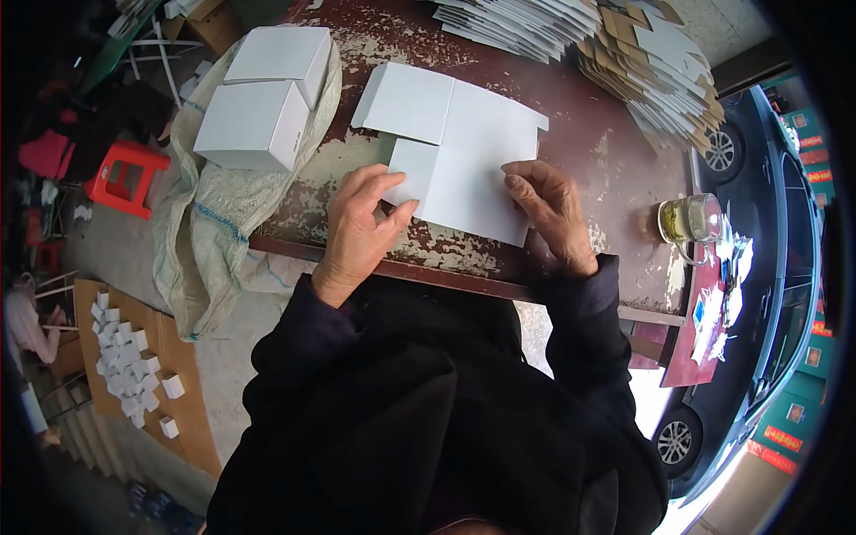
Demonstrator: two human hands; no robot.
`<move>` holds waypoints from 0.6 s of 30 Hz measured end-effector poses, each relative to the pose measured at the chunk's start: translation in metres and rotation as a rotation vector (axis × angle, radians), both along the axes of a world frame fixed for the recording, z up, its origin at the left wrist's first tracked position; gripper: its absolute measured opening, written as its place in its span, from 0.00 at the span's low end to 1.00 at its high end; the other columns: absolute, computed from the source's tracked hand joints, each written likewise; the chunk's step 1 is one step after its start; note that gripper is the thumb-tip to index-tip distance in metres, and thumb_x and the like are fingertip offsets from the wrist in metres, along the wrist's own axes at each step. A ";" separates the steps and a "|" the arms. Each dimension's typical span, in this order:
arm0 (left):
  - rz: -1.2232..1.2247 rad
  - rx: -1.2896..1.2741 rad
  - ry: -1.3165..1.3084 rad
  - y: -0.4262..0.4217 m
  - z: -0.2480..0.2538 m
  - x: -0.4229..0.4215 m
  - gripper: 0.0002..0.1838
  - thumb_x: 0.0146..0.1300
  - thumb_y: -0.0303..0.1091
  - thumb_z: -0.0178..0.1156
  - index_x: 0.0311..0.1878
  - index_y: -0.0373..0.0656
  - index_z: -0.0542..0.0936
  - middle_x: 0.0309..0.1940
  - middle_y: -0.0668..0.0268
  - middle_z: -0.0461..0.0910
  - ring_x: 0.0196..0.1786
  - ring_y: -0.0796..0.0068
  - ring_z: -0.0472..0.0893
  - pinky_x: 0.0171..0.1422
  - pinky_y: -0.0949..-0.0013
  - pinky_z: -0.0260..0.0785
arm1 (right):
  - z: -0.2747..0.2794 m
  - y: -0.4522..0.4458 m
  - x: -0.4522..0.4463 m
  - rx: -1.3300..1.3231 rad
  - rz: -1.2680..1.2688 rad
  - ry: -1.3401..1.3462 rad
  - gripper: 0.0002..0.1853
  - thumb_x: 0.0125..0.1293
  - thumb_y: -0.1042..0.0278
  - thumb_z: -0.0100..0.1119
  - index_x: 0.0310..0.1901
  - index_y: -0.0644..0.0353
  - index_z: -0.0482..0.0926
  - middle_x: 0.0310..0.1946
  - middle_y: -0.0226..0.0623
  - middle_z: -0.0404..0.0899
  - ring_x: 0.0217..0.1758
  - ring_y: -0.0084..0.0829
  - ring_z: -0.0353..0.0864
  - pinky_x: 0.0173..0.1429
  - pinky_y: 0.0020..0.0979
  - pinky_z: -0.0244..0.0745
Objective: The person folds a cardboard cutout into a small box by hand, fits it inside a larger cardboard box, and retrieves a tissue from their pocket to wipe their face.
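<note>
A flat white carton blank (486, 147) lies on the worn dark-red table in front of me, its left panels creased and partly raised. My left hand (361, 223) is at the blank's lower left flap, thumb and forefinger apart with their tips against it. At the right side of the blank, my right hand (555, 209) has thumb and forefinger close together on the cardboard near its edge; the other fingers are curled.
Two white boxes (250, 125) sit on a woven sack (223, 205) at the left. Stacks of flat white cartons (526, 27) and brown-edged cartons (655, 76) stand at the back. A glass mug (691, 218) with pale liquid is near the right edge. Small white boxes (125, 361) lie on cardboard below left.
</note>
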State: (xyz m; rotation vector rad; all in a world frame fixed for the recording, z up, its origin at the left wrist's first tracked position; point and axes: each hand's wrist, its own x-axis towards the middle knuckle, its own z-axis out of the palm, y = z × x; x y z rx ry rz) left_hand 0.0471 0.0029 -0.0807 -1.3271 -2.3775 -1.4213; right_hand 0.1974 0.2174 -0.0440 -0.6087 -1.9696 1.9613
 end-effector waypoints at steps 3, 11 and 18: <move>-0.032 -0.003 -0.075 -0.002 0.004 0.000 0.21 0.52 0.23 0.71 0.53 0.41 0.82 0.54 0.63 0.79 0.48 0.69 0.79 0.51 0.70 0.72 | 0.005 -0.003 0.004 -0.056 -0.018 0.020 0.14 0.67 0.73 0.66 0.51 0.69 0.81 0.36 0.34 0.80 0.32 0.19 0.73 0.37 0.20 0.71; -0.114 0.131 -0.106 -0.003 0.010 0.001 0.24 0.53 0.24 0.71 0.55 0.42 0.81 0.55 0.62 0.80 0.54 0.65 0.80 0.60 0.67 0.71 | 0.010 -0.006 0.009 -0.209 0.019 0.098 0.27 0.64 0.72 0.70 0.63 0.68 0.74 0.45 0.42 0.83 0.42 0.25 0.79 0.51 0.24 0.76; -0.211 0.213 -0.272 -0.006 0.012 0.000 0.31 0.52 0.25 0.71 0.62 0.42 0.76 0.56 0.61 0.80 0.54 0.66 0.79 0.59 0.67 0.72 | 0.020 0.000 0.010 -0.212 0.107 0.140 0.40 0.61 0.72 0.73 0.73 0.65 0.63 0.52 0.48 0.81 0.49 0.30 0.79 0.55 0.28 0.75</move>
